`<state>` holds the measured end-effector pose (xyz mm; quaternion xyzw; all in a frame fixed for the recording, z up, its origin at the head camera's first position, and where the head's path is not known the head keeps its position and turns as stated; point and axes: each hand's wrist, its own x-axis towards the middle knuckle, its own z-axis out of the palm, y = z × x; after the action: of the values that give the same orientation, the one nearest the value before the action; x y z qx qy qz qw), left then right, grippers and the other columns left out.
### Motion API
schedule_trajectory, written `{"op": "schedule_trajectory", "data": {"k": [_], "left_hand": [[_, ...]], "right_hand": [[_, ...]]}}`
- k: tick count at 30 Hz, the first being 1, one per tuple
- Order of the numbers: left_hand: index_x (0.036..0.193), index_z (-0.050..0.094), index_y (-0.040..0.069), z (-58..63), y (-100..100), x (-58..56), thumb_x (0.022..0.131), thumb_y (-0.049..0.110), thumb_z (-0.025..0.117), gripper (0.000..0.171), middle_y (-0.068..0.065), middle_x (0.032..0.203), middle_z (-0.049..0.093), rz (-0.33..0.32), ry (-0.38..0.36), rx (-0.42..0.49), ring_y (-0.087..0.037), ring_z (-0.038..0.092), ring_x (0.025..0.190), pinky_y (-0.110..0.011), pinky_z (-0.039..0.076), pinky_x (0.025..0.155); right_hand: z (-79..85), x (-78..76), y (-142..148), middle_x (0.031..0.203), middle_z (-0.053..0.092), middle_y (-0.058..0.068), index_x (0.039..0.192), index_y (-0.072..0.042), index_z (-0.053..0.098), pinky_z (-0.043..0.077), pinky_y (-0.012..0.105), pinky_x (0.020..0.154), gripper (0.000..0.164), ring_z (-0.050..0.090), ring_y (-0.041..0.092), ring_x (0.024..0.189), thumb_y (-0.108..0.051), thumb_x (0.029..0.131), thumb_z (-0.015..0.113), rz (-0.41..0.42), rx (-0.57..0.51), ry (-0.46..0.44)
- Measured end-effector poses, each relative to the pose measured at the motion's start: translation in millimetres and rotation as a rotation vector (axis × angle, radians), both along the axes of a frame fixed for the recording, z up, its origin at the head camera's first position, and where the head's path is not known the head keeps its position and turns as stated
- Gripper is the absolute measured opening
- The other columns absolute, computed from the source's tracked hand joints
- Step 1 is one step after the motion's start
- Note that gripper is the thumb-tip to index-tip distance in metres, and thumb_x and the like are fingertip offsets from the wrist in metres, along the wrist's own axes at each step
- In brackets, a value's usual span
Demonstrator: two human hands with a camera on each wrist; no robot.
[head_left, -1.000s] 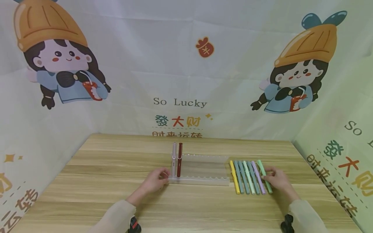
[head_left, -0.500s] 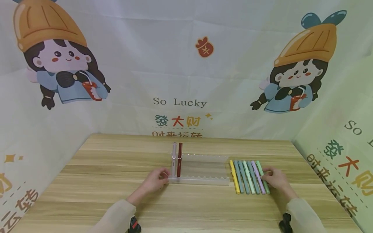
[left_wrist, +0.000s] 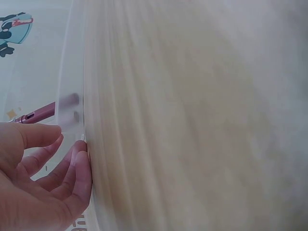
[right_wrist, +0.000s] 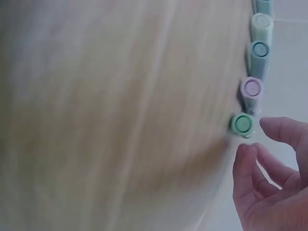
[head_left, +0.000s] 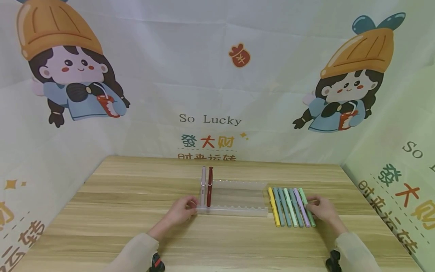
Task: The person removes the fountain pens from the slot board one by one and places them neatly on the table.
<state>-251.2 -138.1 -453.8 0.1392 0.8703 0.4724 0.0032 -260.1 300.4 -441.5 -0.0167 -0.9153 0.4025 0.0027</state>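
Note:
A clear pen rack with notched rails lies on the table; a pale pink pen and a dark red pen rest in its left end. My left hand is at the rack's left end, fingertips by its corner, fingers loosely bent. To the right of the rack several pens lie in a row: a yellow pen, blue-grey pens, a mint pen, a lilac pen and a green pen outermost. My right hand holds the green pen lightly between thumb and fingers, against the table.
Wood-grain table reaches to a patterned cloth backdrop at the back and sides. The yellow pen lies close beside the rack's right end. Dark wrist devices show below both sleeves.
The green pen has shifted slightly left with my right hand and now lies closer to the lilac pen, in line with the row. My left hand and the rack have stayed put.

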Motion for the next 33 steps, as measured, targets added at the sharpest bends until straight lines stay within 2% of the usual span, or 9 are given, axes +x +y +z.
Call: {"op": "schedule_trajectory", "data": {"k": [6,10,15,21,24,30,33], "left_hand": [[0.09,0.055,-0.002,1.6,0.1,1.0,0.078,-0.006,0.058,0.013,-0.01,0.08,0.055,-0.001,0.0,-0.002,-0.02,0.053,0.071,-0.027,0.046,0.053],[0.09,0.055,-0.002,1.7,0.1,1.2,0.078,-0.006,0.058,0.013,-0.01,0.079,0.055,-0.003,-0.002,0.007,-0.019,0.053,0.069,-0.027,0.045,0.052],[0.09,0.055,-0.003,1.2,0.2,1.5,0.079,-0.006,0.058,0.012,-0.01,0.078,0.054,-0.002,-0.014,0.023,-0.017,0.052,0.065,-0.027,0.045,0.048],[0.09,0.055,-0.002,1.8,0.6,2.0,0.079,-0.006,0.057,0.012,-0.01,0.078,0.054,-0.001,-0.013,0.021,-0.017,0.052,0.065,-0.027,0.045,0.048],[0.089,0.055,-0.002,2.0,0.5,2.1,0.079,-0.005,0.058,0.011,-0.01,0.078,0.054,-0.002,-0.009,0.014,-0.017,0.052,0.065,-0.027,0.045,0.049],[0.089,0.055,-0.003,2.4,0.6,2.4,0.079,-0.004,0.059,0.011,-0.012,0.079,0.054,0.001,0.001,0.005,-0.017,0.052,0.066,-0.027,0.045,0.049],[0.089,0.055,-0.003,2.8,0.8,2.3,0.079,-0.004,0.058,0.011,-0.012,0.079,0.054,0.0,0.0,0.001,-0.018,0.053,0.067,-0.027,0.045,0.049]], "right_hand": [[8.7,4.8,-8.0,0.098,0.054,0.027,0.11,0.011,0.049,0.048,0.037,0.063,0.034,0.054,0.034,0.083,-0.011,0.084,0.053,-0.008,0.069,0.079],[14.5,7.8,-19.2,0.093,0.057,0.022,0.109,0.01,0.052,0.045,0.042,0.066,0.034,0.054,0.035,0.084,-0.015,0.085,0.054,0.005,0.106,0.118],[17.9,8.9,-36.7,0.092,0.058,0.018,0.109,0.008,0.052,0.045,0.042,0.067,0.033,0.054,0.034,0.085,-0.014,0.084,0.055,0.029,0.079,0.147],[13.3,5.9,-57.0,0.085,0.059,0.01,0.105,0.005,0.056,0.044,0.031,0.059,0.027,0.054,0.025,0.079,-0.01,0.082,0.058,0.062,0.024,0.186],[11.1,5.3,-66.9,0.084,0.058,0.007,0.103,0.004,0.058,0.044,0.03,0.059,0.026,0.054,0.023,0.077,-0.01,0.082,0.059,0.071,0.007,0.188],[9.3,2.3,-87.7,0.082,0.058,0.006,0.102,0.003,0.058,0.044,0.028,0.057,0.025,0.053,0.019,0.072,-0.009,0.081,0.059,0.096,-0.033,0.195],[6.6,-0.6,-98.5,0.083,0.058,0.006,0.103,0.002,0.059,0.044,0.026,0.054,0.025,0.053,0.017,0.069,-0.007,0.08,0.06,0.102,-0.09,0.197]]}}
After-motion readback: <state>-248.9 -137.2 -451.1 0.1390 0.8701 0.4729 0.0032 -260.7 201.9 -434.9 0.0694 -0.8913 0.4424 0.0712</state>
